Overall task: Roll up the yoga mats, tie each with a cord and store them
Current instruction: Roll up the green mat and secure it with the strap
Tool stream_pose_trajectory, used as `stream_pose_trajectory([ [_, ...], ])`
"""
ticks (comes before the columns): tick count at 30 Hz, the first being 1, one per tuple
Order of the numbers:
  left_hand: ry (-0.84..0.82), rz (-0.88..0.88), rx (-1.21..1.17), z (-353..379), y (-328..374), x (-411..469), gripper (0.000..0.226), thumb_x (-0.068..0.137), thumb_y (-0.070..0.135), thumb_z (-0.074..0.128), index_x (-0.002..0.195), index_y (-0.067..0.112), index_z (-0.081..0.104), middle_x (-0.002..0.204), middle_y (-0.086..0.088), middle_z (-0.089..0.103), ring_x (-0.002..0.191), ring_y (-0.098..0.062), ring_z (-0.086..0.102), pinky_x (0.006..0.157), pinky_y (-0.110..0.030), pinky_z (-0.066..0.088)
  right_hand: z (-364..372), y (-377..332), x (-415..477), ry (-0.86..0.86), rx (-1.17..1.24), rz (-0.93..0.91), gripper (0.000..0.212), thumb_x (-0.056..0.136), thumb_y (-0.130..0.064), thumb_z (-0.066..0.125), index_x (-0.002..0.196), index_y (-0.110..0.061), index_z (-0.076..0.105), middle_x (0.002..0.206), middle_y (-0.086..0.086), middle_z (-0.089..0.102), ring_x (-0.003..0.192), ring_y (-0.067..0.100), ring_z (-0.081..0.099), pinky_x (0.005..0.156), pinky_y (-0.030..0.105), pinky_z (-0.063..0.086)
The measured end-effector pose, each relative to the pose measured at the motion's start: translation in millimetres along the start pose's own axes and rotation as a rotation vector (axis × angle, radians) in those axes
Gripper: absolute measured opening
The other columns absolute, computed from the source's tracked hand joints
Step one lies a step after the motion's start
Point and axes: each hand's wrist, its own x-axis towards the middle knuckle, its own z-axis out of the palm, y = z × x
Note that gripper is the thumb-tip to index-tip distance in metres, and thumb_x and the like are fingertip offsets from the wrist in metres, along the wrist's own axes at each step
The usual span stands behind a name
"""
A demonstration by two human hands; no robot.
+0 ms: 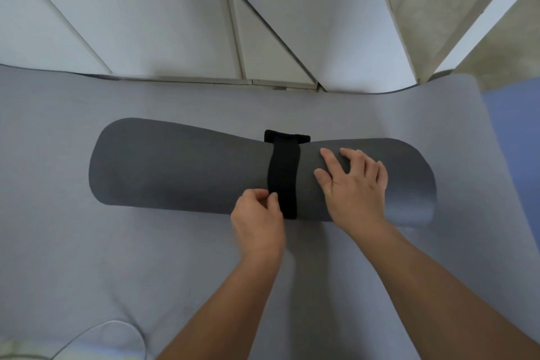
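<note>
A dark grey rolled yoga mat (181, 166) lies crosswise on a flat light grey mat (117, 257). A black strap (283, 172) is wrapped round the roll near its middle, with a loose end sticking out at the far side. My left hand (258, 222) has its fingers curled at the strap's near left edge and pinches it. My right hand (355, 184) rests flat on the roll just right of the strap, fingers spread.
White cabinet doors (152, 23) and a skirting edge stand right behind the flat mat. A blue mat (514, 126) shows at the right edge. A doorway with bare floor (432, 9) opens at the upper right. A curled mat corner (111, 333) lies bottom left.
</note>
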Motion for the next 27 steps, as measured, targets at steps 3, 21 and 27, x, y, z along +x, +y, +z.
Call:
stream_pose_trajectory([
  [3, -0.043, 0.001, -0.003, -2.2, -6.9, -1.4, 0.017, 0.093, 0.032, 0.065, 0.079, 0.033, 0.056, 0.087, 0.000, 0.067, 0.080, -0.022, 0.069, 0.080, -0.045, 0.057, -3.2, -2.5, 6.3, -0.026, 0.014, 0.008, 0.053, 0.098, -0.059, 0.016, 0.148, -0.044, 0.030, 0.149, -0.001, 0.029, 0.140, 0.024, 0.019, 0.119, 0.050, 0.006],
  [21, -0.063, 0.222, 0.335, -12.5, -6.5, 8.0, 0.017, 0.102, 0.027, 0.051, 0.109, 0.013, 0.057, 0.106, 0.002, 0.050, 0.092, -0.018, 0.055, 0.079, -0.031, 0.041, -22.5, 19.6, 19.5, -0.237, -0.095, -0.315, 0.116, 0.065, -0.094, 0.029, 0.155, -0.033, -0.011, 0.163, 0.003, -0.002, 0.150, 0.026, -0.007, 0.119, 0.057, -0.004],
  [27, 0.020, 0.039, 0.058, -0.2, -11.9, 4.0, 0.016, 0.091, 0.018, 0.069, 0.106, 0.014, 0.065, 0.104, -0.002, 0.065, 0.093, -0.016, 0.061, 0.083, -0.027, 0.046, -16.5, 15.6, 20.0, -0.222, -0.276, -0.339, 0.141, 0.058, -0.072, 0.074, 0.151, -0.027, -0.022, 0.161, 0.008, -0.005, 0.150, 0.030, -0.003, 0.118, 0.060, 0.006],
])
